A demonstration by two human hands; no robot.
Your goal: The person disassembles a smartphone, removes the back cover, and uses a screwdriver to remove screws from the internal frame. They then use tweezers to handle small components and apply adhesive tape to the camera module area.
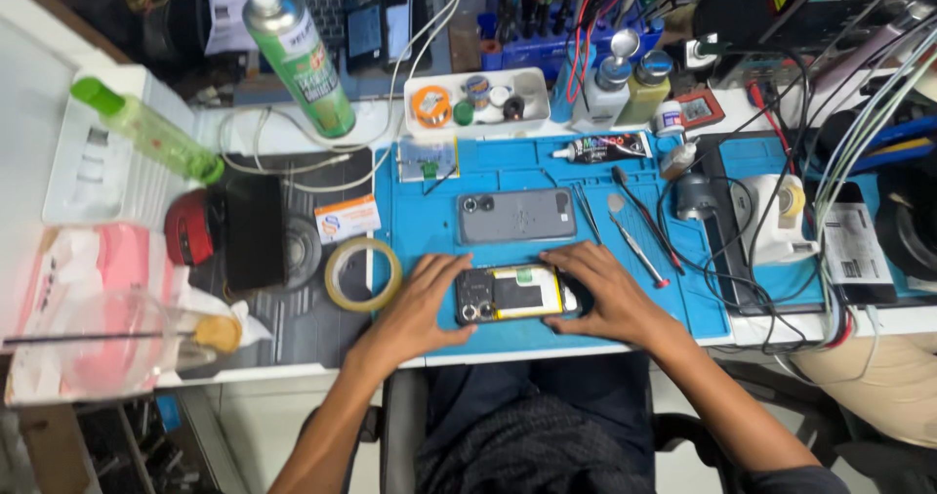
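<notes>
An opened phone (pixel 512 294) with its back off, showing a yellow-edged battery and dark boards, lies on the blue work mat (pixel 429 226). My left hand (pixel 422 304) rests flat against its left end, fingers spread on the mat. My right hand (pixel 597 289) covers its right end, fingers curled around the edge. Just beyond lies a grey phone back cover (pixel 517 215) with camera holes at its left.
A roll of clear tape (pixel 363 273) lies left of my left hand. Tweezers and a spudger (pixel 639 250) lie to the right, a glue tube (pixel 600 148) behind. Green spray can (pixel 298 53), green bottle (pixel 146 128), white parts tray (pixel 476 99) and tangled cables (pixel 781 221) crowd the back.
</notes>
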